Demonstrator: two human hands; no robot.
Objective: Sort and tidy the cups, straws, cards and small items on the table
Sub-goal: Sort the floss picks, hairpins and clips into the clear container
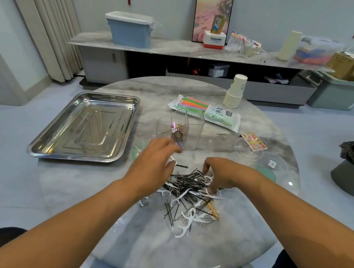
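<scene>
A heap of black hairpins (188,182) mixed with white floss picks (183,195) lies on the round marble table (114,198). My left hand (153,161) hovers beside a clear plastic organiser (189,129) that holds a few small clips, and it pinches a white floss pick; the hand is blurred. My right hand (221,174) rests on the heap's right side, fingers curled down into the pins and picks. A pack of coloured straws (197,106), a stack of paper cups (234,92) and a deck of cards (253,141) lie further back.
A steel tray (49,146) sits at the left of the table. A clear glass dish (246,150) and a green lid (268,174) lie at the right edge. A lone paperclip (193,157) lies near the organiser. A low cabinet (167,48) with boxes runs behind.
</scene>
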